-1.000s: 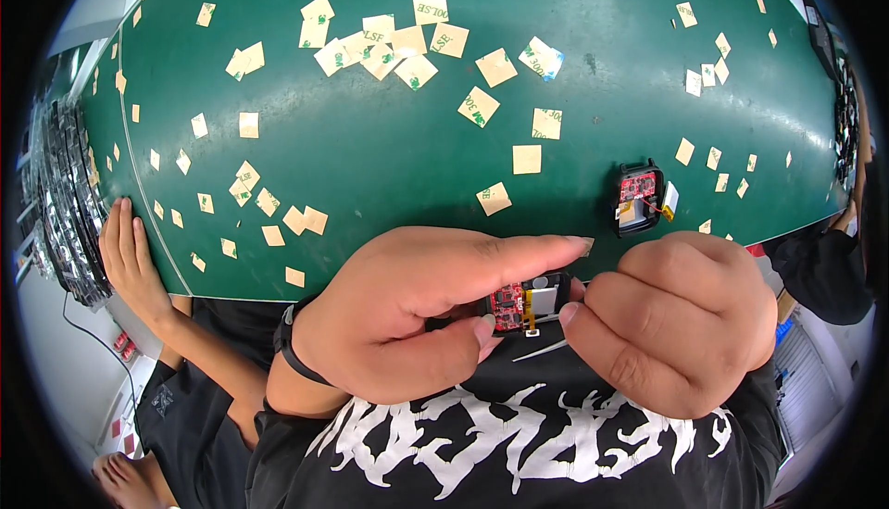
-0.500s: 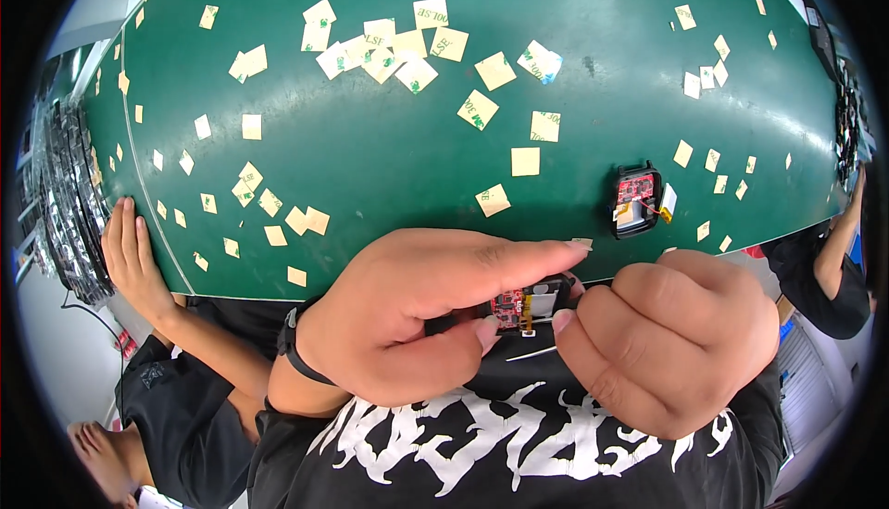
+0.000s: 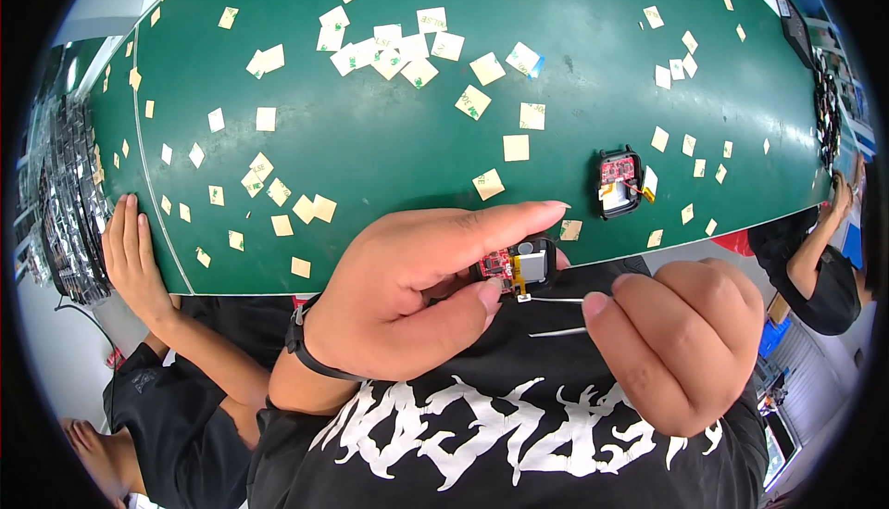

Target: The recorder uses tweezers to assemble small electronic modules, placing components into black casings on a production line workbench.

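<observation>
My left hand [image 3: 407, 291] grips a small black device housing [image 3: 553, 257] between thumb and fingers, just off the table's near edge. Inside the housing show a red circuit board [image 3: 497, 263], a silver-grey rectangular part and a yellow flex ribbon [image 3: 519, 273]. The ribbon's white end piece hangs at the housing's lower rim. To the right, my closed right hand [image 3: 681, 347] holds metal tweezers [image 3: 560, 301] with the two prongs spread apart. One prong's tip reaches the white end piece; whether it touches, I cannot tell. The other prong points left, lower down in the air.
A second open black housing [image 3: 621, 183] with a red board lies on the green table [image 3: 370, 157]. Many small cream adhesive squares [image 3: 516, 148] are scattered across it. At left a co-worker's hand [image 3: 134, 254] rests on the edge; another person [image 3: 806, 277] is at far right.
My right hand has drawn away from the housing, so more of the tweezers shows. The housing's silver-grey part is less covered. The view has shifted slightly.
</observation>
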Motion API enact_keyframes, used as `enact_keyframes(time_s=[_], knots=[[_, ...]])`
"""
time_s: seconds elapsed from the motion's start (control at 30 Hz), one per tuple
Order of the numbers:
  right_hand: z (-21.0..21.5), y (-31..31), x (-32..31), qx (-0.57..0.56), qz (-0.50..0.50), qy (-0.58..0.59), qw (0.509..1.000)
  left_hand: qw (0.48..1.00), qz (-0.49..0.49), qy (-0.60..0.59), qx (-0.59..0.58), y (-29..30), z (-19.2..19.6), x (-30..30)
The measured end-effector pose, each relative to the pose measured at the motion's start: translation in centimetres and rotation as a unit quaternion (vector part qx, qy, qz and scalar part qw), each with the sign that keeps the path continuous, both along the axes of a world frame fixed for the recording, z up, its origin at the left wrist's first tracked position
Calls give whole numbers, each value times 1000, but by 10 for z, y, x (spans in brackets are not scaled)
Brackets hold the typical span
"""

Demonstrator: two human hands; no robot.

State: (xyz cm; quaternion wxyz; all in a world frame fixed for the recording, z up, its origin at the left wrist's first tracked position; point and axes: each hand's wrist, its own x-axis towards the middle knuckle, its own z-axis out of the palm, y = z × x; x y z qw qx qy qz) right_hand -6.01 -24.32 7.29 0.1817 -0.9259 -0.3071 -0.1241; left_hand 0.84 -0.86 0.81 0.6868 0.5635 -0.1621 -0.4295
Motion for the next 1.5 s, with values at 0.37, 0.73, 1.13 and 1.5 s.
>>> enact_keyframes(time_s=[0.37, 0.73, 1.13, 1.5], knots=[[-13, 6, -1, -2, 25, 2, 1000, 1000, -18, -19, -16, -2, -1, 3], [-3, 2, 1, -41, 15, 33, 998, 999, -19, -26, -23, -2, -3, 2], [-29, -5, 7, 94, 36, 42, 994, 996, -20, 74, -44, 3, -1, 5], [-32, 1, 5, 153, 1, 49, 987, 984, 26, 174, -36, -3, 7, 8]])
